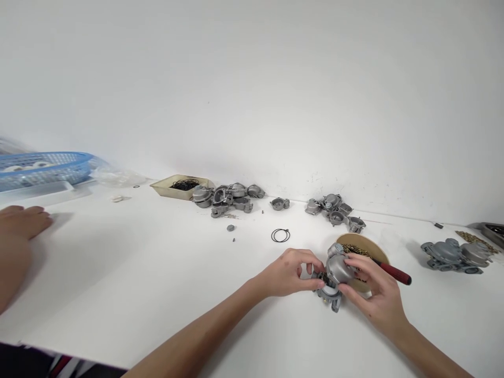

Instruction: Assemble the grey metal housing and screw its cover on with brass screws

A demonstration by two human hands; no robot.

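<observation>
My left hand grips the rim of a grey metal housing base low over the white table, thumb and fingers pinched at its left side. My right hand holds a domed grey metal cover by its right side. The cover is tilted above the base, and a dark gap shows between the two at the left. Just behind them is a round tan bowl of brass screws. A screwdriver with a red handle leans over its rim. Two black rubber rings lie to the left.
Grey housing parts lie in piles by the wall, centre and right. Assembled housings stand far right. A tray holds black rings. At left are a blue basket and another person's hand.
</observation>
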